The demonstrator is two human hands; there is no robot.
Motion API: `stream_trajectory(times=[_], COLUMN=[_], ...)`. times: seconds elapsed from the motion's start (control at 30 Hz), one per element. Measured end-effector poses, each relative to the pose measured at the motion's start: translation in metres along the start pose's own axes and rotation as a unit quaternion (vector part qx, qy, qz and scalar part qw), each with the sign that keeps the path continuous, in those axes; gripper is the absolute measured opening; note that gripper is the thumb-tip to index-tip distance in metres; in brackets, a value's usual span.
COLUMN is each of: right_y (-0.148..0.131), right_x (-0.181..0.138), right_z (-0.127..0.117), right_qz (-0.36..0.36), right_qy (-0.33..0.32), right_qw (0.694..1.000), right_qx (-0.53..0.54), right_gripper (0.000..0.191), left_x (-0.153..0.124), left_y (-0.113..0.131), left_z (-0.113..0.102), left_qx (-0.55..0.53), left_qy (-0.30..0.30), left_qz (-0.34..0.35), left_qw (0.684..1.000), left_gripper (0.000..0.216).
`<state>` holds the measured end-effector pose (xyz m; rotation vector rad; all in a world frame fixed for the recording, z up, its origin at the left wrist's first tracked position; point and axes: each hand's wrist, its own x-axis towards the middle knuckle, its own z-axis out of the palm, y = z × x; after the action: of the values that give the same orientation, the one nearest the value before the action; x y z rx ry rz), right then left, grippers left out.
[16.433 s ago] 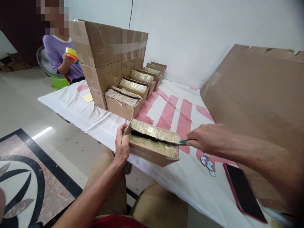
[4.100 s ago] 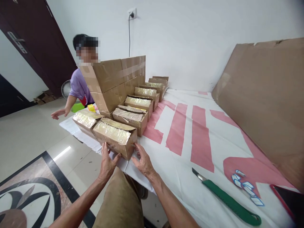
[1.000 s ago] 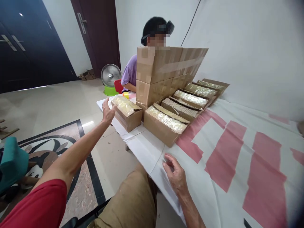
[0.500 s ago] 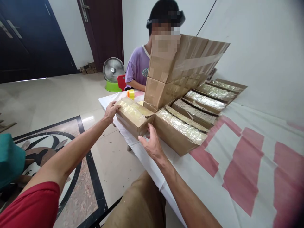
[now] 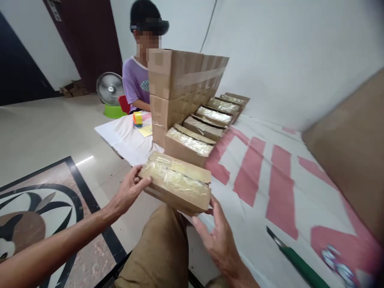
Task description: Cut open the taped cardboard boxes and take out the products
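Between my two hands is a long cardboard box, its open top showing clear plastic wrapping over pale yellowish contents. My left hand grips the left end, thumb on the top edge. At the right end my right hand holds the lower corner, its fingers partly hidden behind the box. The box is tilted a little, over the table's near edge and above my knee. Beyond it a similar open box stands first in a row of plastic-wrapped boxes.
Taped closed boxes are stacked behind the row. A person in a purple shirt sits past them. Rolls of tape lie on the white and red tablecloth. A green-handled knife lies front right, near a large cardboard surface.
My hands have lifted the box away from the row and drawn it closer to me. The view has swung right, bringing the knife into sight.
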<state>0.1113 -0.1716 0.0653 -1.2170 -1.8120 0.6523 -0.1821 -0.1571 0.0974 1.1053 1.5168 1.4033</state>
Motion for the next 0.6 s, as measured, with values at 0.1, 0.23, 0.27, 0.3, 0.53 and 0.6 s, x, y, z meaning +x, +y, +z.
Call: stream_trajectory(times=[0.1, 0.23, 0.27, 0.3, 0.53, 0.6], right_y=[0.017, 0.036, 0.039, 0.043, 0.086, 0.107], right_x=[-0.037, -0.074, -0.081, -0.087, -0.112, -0.120], right_z=[-0.059, -0.104, -0.108, -0.111, -0.145, -0.165], right_qz=[0.044, 0.109, 0.126, 0.140, 0.045, 0.015], right_qy=[0.056, 0.151, 0.156, 0.151, 0.111, 0.129], right_qw=[0.996, 0.977, 0.974, 0.972, 0.975, 0.952], right_qx=[-0.062, -0.103, -0.107, -0.110, -0.187, -0.277], right_gripper=[0.066, 0.068, 0.067, 0.066, 0.043, 0.040], left_x=[-0.018, -0.026, -0.025, -0.024, -0.017, -0.016], left_y=[-0.003, -0.011, -0.012, -0.013, -0.003, -0.001], left_z=[0.063, 0.134, 0.145, 0.154, 0.152, 0.148], left_qx=[-0.031, -0.017, -0.007, 0.001, 0.017, 0.008], left_qy=[-0.098, -0.161, -0.165, -0.165, -0.182, -0.166], left_qz=[0.026, 0.075, 0.081, 0.082, 0.052, 0.061], left_qw=[0.994, 0.984, 0.983, 0.983, 0.982, 0.984], left_gripper=[0.061, 0.062, 0.063, 0.065, 0.068, 0.065])
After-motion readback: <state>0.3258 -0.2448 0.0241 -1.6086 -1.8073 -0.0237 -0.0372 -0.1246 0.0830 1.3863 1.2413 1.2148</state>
